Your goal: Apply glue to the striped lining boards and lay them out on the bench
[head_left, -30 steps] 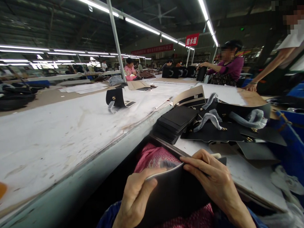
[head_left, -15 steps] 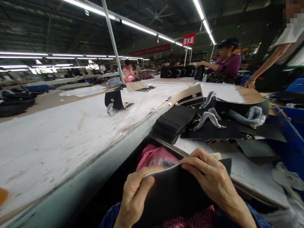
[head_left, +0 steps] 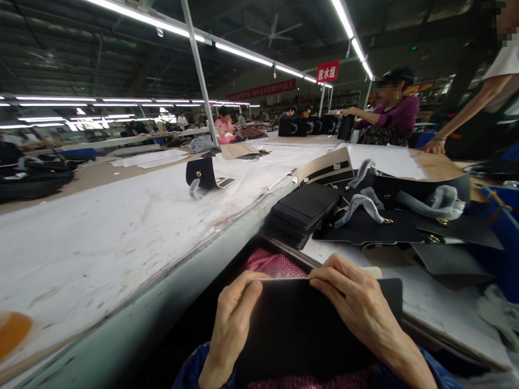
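Note:
A black leather-like panel is held over my lap, its flat face toward me. My left hand pinches its upper left corner, thumb on the near face. Along the upper edge, right of the middle, my right hand grips with thumb and fingertips pressed together. Part of the panel's right side shows beyond that hand. Beneath and behind it is a red checked cloth. Just past my hands lies a stack of black panels, beside black bag pieces with plastic-wrapped handles and gold-coloured rings.
A long white-covered table runs along my left, with a black bag piece standing on it. Blue bins are at the right. One co-worker handles black bags across the table; another person's arm leans on it.
The panel's upper edge, bowed and slanting before, is now nearly straight and level. My left hand has risen slightly. The view has shifted a little to the left.

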Demonstrator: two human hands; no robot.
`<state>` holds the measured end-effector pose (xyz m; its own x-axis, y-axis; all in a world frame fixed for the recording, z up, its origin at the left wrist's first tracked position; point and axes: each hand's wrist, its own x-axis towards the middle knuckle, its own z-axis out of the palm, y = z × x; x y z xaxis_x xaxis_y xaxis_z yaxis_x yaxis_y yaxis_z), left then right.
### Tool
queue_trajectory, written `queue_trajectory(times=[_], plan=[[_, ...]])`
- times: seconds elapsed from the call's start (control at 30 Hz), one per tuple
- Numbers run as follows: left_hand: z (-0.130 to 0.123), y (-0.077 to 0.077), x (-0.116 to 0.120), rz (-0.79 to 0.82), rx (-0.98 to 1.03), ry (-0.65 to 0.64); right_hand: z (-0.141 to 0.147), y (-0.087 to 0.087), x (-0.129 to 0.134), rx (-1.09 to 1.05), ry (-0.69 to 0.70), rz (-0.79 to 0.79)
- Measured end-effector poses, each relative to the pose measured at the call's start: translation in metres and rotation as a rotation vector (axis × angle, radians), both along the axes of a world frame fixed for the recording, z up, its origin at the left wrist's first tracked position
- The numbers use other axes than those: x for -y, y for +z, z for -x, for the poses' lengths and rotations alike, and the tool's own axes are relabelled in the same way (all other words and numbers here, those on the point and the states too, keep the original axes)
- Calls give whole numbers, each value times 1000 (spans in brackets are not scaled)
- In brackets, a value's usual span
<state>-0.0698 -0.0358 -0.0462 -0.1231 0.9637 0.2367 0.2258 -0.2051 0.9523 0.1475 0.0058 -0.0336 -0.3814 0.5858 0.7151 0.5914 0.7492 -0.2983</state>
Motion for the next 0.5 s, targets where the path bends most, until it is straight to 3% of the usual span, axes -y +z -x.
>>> queue_trajectory(times=[0.13, 0.27, 0.33, 0.4, 0.5], plan=[[8, 0, -2, -60, -124, 79, 4, 0, -4, 30, 13, -47], [3, 5, 2, -421, -496, 195, 11, 0, -6, 87, -6, -95], [-8, 10, 1, -532, -735, 159, 15, 1, -4, 105, 4, -109], [-23, 15, -4, -507, -926, 70, 19, 3, -1, 129, 30, -103], [-37, 20, -14, -262, -1077, -28, 16, 7, 2, 187, 47, -95]])
